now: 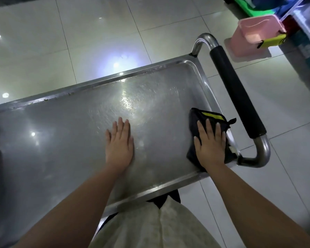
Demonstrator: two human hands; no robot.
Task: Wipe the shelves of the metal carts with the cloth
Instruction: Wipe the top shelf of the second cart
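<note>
The metal cart's top shelf [64, 133] fills the middle of the head view, a shallow steel tray with a raised rim. My right hand [210, 145] presses flat, fingers straight, on a black cloth with a yellow stripe [211, 116] at the shelf's right end, close to the rim. My left hand [119, 145] rests flat and bare on the shelf's middle, fingers together. The lower shelves are hidden beneath the top one.
The cart's handle [236, 92], steel tube with a black grip, runs along the right end. A pink plastic bin [254, 38] with a yellow cloth on it sits on the tiled floor [79, 33] at upper right, beside coloured crates [293, 8].
</note>
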